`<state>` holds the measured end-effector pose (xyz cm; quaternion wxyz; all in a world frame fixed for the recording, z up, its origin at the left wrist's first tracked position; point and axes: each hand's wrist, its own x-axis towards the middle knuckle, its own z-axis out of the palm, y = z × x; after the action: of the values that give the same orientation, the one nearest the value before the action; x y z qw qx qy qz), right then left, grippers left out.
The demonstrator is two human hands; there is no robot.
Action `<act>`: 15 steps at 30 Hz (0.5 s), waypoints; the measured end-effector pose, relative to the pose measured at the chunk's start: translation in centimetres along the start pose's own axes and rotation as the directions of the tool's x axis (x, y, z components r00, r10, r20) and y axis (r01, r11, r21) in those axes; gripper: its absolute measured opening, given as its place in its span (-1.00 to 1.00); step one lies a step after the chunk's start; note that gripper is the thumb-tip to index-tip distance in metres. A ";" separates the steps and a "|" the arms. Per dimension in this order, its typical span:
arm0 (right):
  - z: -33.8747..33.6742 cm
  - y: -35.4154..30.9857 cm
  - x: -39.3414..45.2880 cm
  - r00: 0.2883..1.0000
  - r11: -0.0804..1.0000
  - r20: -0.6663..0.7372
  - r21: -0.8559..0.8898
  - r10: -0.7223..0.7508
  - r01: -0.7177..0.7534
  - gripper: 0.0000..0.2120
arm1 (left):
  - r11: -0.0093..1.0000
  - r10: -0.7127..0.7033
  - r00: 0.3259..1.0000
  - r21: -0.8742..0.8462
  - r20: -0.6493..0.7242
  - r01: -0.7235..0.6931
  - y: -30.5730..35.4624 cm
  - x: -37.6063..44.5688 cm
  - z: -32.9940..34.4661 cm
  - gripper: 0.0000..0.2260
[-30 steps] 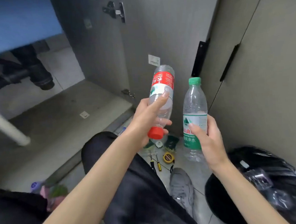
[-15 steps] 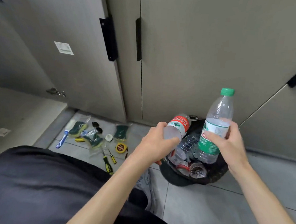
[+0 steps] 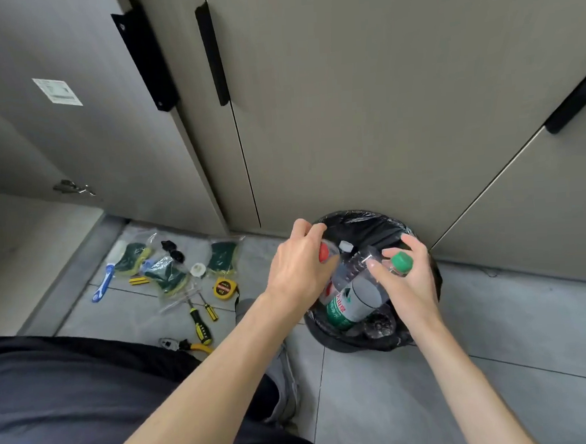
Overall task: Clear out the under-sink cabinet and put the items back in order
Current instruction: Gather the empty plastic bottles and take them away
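Observation:
A black-bagged bin [image 3: 419, 238] stands on the floor against the closed cabinet doors and holds several clear plastic bottles. My left hand [image 3: 298, 273] is over its left rim, fingers curled on a red-capped bottle [image 3: 323, 253] that points down into the bin. My right hand [image 3: 410, 280] is over the right side, gripping the neck of a green-capped bottle [image 3: 350, 304] just below the cap. That bottle lies tilted into the bin with its green label down. The lower part of the red-capped bottle is hidden by my left hand.
Left of the bin on the grey tiles lie bagged green sponges [image 3: 166, 274], a blue-handled brush [image 3: 101, 285], a yellow tape measure [image 3: 223, 288], screwdrivers [image 3: 199, 322] and pliers [image 3: 186, 345]. The open cabinet door [image 3: 84, 138] and cabinet floor [image 3: 19, 255] are at the left. My knee and grey shoe [image 3: 286, 383] are below.
My view swung from the open cabinet to the bin. Both hands carried the bottles down from chest height; the bottles went from upright or raised to tilted into the bin.

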<state>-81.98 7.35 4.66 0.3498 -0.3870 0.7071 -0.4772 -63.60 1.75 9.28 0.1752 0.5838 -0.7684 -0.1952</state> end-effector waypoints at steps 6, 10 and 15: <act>0.9 -0.2 1.5 0.991 0.974 0.117 -0.212 -0.061 0.085 -0.65 | 0.993 0.105 0.994 0.044 0.038 -0.107 -1.0 1.1 -1.6 -0.76; 1.5 -1.3 2.2 0.981 0.930 0.149 -0.328 -0.126 0.169 -0.72 | 0.952 0.168 0.968 0.225 0.186 -0.209 -0.3 2.7 -3.1 -0.81; 3.2 -2.4 2.2 0.974 0.863 0.197 -0.467 -0.111 0.193 -0.58 | 0.986 0.086 0.969 0.117 0.232 -0.115 0.2 3.0 -2.3 -0.47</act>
<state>-79.72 3.54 5.75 0.2601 -0.5542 0.7399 -0.2787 -63.40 -1.27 11.44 0.0578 0.5282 -0.8230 -0.2010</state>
